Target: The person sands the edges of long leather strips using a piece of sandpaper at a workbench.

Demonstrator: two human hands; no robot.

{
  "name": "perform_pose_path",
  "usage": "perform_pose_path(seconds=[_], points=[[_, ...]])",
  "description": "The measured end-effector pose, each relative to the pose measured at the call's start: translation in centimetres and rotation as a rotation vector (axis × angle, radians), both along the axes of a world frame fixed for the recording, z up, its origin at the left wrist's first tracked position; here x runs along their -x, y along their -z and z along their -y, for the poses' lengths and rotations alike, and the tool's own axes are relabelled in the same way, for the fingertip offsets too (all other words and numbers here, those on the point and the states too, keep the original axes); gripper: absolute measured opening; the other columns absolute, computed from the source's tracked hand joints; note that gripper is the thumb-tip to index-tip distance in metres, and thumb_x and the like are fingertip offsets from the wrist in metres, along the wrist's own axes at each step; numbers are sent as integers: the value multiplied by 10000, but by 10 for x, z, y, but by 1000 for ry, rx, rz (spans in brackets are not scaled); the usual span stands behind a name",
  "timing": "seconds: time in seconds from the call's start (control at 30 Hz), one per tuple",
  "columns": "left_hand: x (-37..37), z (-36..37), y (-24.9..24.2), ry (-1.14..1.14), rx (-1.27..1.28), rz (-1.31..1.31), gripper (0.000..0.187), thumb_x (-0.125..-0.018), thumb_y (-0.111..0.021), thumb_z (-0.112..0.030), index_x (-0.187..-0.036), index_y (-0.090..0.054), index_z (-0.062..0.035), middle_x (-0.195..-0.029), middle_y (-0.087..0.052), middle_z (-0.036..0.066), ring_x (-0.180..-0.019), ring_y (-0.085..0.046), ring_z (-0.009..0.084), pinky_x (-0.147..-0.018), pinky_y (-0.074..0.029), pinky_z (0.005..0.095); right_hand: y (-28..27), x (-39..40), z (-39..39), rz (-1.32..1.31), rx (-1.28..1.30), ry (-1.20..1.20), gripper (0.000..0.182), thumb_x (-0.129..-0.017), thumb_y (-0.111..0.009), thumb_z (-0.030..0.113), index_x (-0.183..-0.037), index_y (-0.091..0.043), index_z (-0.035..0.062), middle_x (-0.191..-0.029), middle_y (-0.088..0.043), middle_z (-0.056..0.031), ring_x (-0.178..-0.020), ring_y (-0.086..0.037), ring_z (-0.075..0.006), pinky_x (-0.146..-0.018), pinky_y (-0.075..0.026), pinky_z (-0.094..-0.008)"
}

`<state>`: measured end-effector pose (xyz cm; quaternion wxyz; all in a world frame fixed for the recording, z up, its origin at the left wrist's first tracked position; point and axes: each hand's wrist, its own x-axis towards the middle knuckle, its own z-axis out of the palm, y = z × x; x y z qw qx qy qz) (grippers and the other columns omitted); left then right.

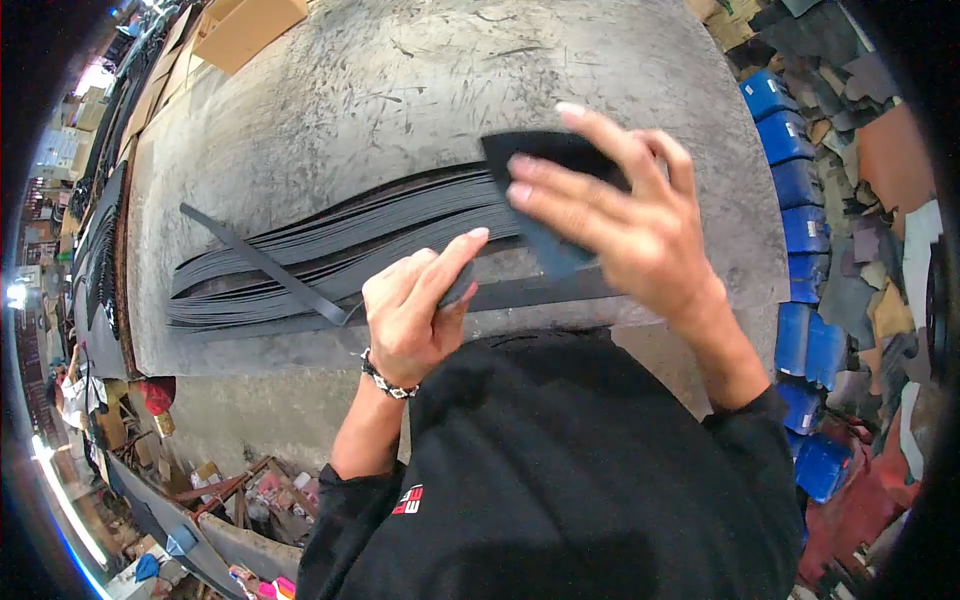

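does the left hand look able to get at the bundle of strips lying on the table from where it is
Probably yes: the left hand is right beside the strips and nothing seems to block its side, though it appears to pinch a dark piece it may need to release.

Strips (330, 215) lie side by side across the tabletop (600, 70), left of centre. A loose strip (265, 262) slants over them, its lower end near the left hand (418, 305), which has a small piece (459, 284) between thumb and finger. Right of centre, the right hand (630, 215) has a sheet (505, 150) under its fingers, above the strips' right end. A box (248, 32) sits upper left; bins (803, 230) line the tabletop's right side, scraps (890, 160) beyond them.
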<state>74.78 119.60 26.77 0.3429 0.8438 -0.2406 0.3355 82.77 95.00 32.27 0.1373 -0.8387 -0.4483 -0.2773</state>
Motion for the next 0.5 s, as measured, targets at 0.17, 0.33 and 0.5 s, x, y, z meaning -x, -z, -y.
perform_pose_path(seconds=[0.17, 0.33, 0.5], points=[[-3, -3, 2, 83, 54, 145, 378, -784, -795, -31, -1144, -748, 75, -1000, -773, 200, -636, -649, 269, -564, -522, 373, -19, 37, -14, -25, -91, -140, 312, -933, -680, 234, -1205, -826, 278, -1261, -811, 80, -1375, -629, -245, -1110, -381, -414], [4, -2, 3, 68, 92, 45, 434, -682, -771, -6, -1104, -733, 88, -793, -658, 135, -595, -633, 273, -543, -513, 373, 5, 8, 1, -81, -26, 18, 319, -895, -719, 218, -1192, -835, 232, -1327, -790, 31, -1397, -614, -288, -1100, -371, -417], [-1, -6, 12, 110, 64, 169, 390, -692, -777, -33, -1061, -728, 83, -904, -714, 191, -678, -709, 319, -600, -563, 396, -26, 48, -11, -140, -114, -201, 326, -895, -723, 240, -1202, -827, 269, -1269, -809, 52, -1370, -633, -292, -1055, -417, -420]])
